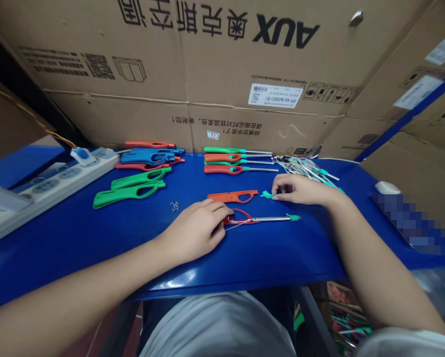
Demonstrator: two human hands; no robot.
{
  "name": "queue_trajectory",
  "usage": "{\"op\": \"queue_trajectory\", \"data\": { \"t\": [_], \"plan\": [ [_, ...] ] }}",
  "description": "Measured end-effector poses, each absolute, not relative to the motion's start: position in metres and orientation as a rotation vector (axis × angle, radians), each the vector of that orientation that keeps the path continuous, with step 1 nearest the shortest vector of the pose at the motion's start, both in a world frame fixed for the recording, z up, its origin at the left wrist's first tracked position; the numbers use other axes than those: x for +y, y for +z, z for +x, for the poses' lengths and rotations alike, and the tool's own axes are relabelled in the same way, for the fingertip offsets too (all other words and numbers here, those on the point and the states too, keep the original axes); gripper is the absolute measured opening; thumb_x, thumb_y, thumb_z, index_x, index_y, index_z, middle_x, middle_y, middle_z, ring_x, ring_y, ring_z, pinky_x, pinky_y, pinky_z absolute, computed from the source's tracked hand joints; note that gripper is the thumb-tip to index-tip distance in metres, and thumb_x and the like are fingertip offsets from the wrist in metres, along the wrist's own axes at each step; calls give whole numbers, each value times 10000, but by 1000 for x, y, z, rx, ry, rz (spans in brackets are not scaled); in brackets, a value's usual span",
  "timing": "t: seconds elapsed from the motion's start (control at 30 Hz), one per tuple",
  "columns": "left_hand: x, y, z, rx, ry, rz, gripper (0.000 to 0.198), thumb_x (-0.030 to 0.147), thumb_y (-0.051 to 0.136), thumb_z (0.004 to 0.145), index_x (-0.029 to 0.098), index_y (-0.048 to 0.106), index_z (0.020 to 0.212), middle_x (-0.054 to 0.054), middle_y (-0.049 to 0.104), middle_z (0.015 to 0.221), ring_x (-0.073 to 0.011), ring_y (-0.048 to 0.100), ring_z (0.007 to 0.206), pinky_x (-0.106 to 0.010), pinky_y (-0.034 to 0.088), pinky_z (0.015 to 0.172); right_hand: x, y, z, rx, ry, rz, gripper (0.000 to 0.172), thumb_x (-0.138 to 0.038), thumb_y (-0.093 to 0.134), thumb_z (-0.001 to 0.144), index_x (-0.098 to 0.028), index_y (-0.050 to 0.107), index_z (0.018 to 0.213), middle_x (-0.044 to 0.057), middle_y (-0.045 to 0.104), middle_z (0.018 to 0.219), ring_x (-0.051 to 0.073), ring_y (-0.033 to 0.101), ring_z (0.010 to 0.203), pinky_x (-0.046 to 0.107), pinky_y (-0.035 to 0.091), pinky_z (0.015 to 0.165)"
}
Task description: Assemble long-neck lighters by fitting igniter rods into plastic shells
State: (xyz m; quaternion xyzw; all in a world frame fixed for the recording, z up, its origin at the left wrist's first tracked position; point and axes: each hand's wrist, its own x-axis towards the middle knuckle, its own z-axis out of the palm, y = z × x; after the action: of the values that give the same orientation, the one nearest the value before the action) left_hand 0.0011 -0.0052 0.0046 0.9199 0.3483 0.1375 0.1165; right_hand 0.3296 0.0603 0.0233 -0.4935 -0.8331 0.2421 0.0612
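My left hand (198, 228) rests curled on the blue table (95, 233), fingers closed on the red handle of a half-built lighter (259, 218) whose metal tube ends in a green tip. My right hand (300, 189) pinches a small green plastic piece (267, 195) beside an orange handle shell (232, 196) lying flat on the table.
Green, blue and red handle shells (140, 171) lie at the back left; finished lighters (237, 161) and a pile of metal tubes (304, 167) at the back. A white power strip (39, 191) runs along the left. Cardboard boxes (222, 74) wall the back. A small metal clip (174, 206) lies loose.
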Motion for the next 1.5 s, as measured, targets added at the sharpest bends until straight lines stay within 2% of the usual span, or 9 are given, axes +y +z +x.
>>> {"op": "queue_trajectory", "data": {
  "t": [0.1, 0.2, 0.4, 0.57, 0.67, 0.87, 1.1, 1.5],
  "plan": [
    [-5, 7, 1, 1056, 400, 2685, 336, 168, 531, 910, 183, 656, 1222, -87, 716, 1182, -277, 652, 1090, -450, 534, 943, 59, 22, 327, -2496, 739, -1529, 306, -460, 671, 808, -178, 693, 927, 43, 639, 828, 167, 564, 707, 300, 456, 646],
    [-5, 11, 0, 1051, 410, 2680, 342, 204, 572, 896, 184, 658, 1226, -84, 722, 1183, -280, 655, 1085, -447, 534, 942, 58, 22, 323, -2485, 735, -1516, 329, -478, 708, 783, -181, 686, 923, 41, 652, 819, 170, 562, 713, 294, 453, 646],
    [-5, 11, -1, 1059, 398, 2660, 319, 244, 609, 914, 213, 656, 1228, -87, 700, 1209, -279, 646, 1101, -433, 536, 934, 48, 32, 311, -2497, 725, -1394, 275, -470, 667, 861, -198, 682, 818, 28, 644, 781, 157, 559, 688, 286, 446, 654],
    [-3, 3, -1, 1060, 415, 2607, 259, 220, 608, 938, 217, 646, 1194, -95, 672, 1226, -272, 634, 1112, -425, 528, 935, 33, 33, 286, -2538, 774, -1113, 258, -444, 669, 898, -192, 691, 844, 48, 661, 865, 156, 575, 735, 283, 452, 671],
    [-3, 2, -1, 1056, 440, 2551, 285, 201, 646, 914, 215, 621, 1198, -81, 682, 1181, -267, 632, 1100, -421, 526, 936, 26, 24, 268, -2600, 810, -981, 191, -359, 643, 931, -183, 698, 881, 47, 666, 879, 145, 580, 736, 273, 453, 678],
    [-3, 0, 0, 1045, 493, 2458, 250, 158, 660, 900, 198, 628, 1144, -69, 677, 1132, -247, 626, 1091, -402, 520, 958, 23, 11, 252, -2624, 752, -939, 109, -232, 609, 939, -180, 693, 893, 49, 675, 871, 145, 603, 733, 273, 462, 692],
    [-2, -4, 2, 1072, 503, 2423, 175, 175, 696, 889, 164, 659, 1060, -74, 673, 1059, -232, 640, 1019, -383, 539, 923, 21, 6, 250, -2635, 686, -872, 106, -211, 588, 945, -192, 642, 855, 37, 663, 836, 147, 588, 719, 270, 456, 684],
    [-1, -3, 2, 1080, 477, 2401, 199, 179, 709, 883, 164, 672, 1078, -71, 664, 1060, -231, 642, 1018, -374, 533, 935, 15, 9, 246, -2732, 586, -842, 118, -226, 530, 978, -195, 593, 883, 38, 638, 863, 151, 568, 735, 264, 424, 677]
  ]
}}
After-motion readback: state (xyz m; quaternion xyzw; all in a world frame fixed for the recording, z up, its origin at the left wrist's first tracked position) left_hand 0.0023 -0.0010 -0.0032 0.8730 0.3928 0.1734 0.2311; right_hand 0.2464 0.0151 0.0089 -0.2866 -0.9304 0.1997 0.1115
